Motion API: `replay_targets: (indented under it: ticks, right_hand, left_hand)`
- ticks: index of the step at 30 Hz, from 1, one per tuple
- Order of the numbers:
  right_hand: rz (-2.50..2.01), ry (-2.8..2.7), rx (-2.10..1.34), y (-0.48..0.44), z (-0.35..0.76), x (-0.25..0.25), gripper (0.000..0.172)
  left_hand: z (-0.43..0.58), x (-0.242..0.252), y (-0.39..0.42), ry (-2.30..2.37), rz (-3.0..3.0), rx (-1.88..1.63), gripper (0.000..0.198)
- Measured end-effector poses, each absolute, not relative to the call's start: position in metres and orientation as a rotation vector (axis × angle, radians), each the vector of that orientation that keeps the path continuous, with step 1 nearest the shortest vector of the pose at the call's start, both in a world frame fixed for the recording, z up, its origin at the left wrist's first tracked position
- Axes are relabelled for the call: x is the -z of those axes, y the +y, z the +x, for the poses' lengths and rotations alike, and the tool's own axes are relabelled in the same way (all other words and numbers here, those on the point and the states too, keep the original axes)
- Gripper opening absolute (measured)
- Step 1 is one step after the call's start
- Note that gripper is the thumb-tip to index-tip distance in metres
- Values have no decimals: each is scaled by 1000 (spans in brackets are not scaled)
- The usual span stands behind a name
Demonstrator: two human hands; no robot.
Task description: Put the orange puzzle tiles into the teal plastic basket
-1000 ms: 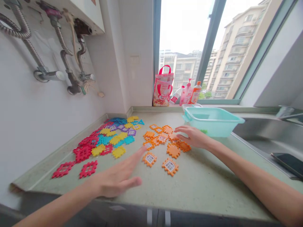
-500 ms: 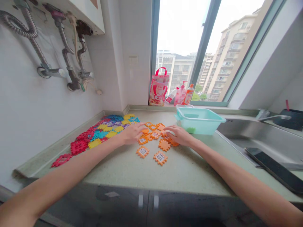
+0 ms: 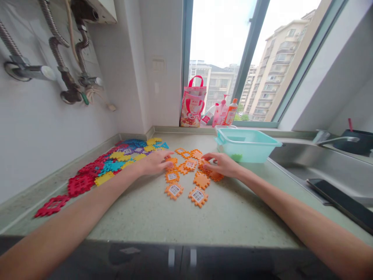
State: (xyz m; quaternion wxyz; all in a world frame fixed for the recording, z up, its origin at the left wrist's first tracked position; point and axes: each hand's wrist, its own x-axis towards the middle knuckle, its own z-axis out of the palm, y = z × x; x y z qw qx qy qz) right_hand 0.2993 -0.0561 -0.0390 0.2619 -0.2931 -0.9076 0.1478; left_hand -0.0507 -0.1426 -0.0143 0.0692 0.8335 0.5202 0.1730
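Several orange puzzle tiles, some with white window prints, lie in a loose cluster on the green counter. My left hand rests on the cluster's left side, fingers stretched over one orange tile. From the right, my right hand lies on the tiles with fingers curled down on them. Two window tiles sit nearest to me, apart from both hands.
A pile of red, yellow, blue and purple tiles spreads along the left wall. A teal plastic basin stands behind the right hand. A sink and a dark phone are at the right. A bag and bottles stand on the sill.
My left hand came forward from the near counter to the orange tiles and now rests on them. The right hand stayed on the tiles. The view shifted slightly left and closer.
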Motion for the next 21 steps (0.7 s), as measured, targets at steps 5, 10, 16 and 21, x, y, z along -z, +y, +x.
replay_targets:
  ticks: [5, 10, 16, 21]
  right_hand:
    - [-784, -2377, -290, -64, 290, 41, 31]
    - [-808, -2354, -185, -73, 260, 40, 24]
    - [-704, -2496, -227, -80, 245, 37, 22]
    - [-700, -2535, -223, -84, 248, 38, 20]
  left_hand:
    - [-49, 10, -143, 1437, 2416, -551, 56]
    - [-49, 5, -145, 1403, 2541, -581, 45]
    - [-61, 2, -145, 1339, 2599, -334, 35]
    - [-61, 3, -148, 1344, 2596, -333, 43]
